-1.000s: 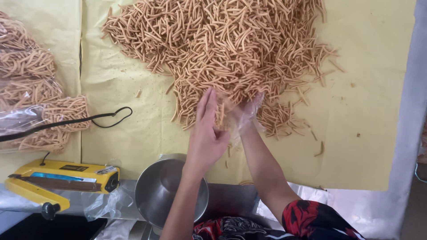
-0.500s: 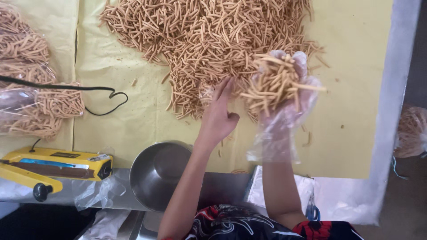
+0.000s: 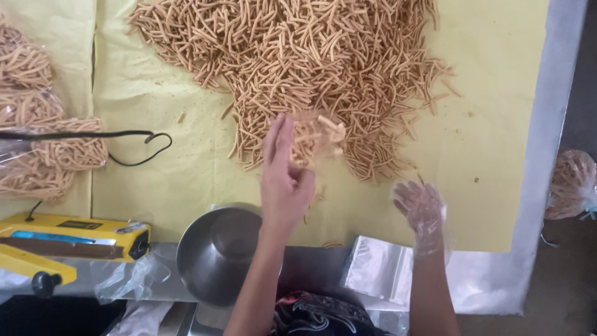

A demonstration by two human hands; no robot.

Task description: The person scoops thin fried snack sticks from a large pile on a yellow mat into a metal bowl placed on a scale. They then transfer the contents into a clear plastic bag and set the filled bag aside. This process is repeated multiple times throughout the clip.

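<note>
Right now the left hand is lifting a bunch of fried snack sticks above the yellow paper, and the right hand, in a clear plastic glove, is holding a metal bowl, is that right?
Not quite. In the head view the gloved right hand is open and holds nothing; the metal bowl sits apart, at the near edge beside the left forearm. The left hand does lift snack sticks above the yellow paper.

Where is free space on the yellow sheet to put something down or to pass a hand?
One bare patch of the yellow sheet lies right of the snack stick pile, up to the grey edge, above the gloved right hand. Another lies between the black cord and the steel bowl, left of the left hand. The top centre is crowded with sticks; filled bags crowd the left.
</note>
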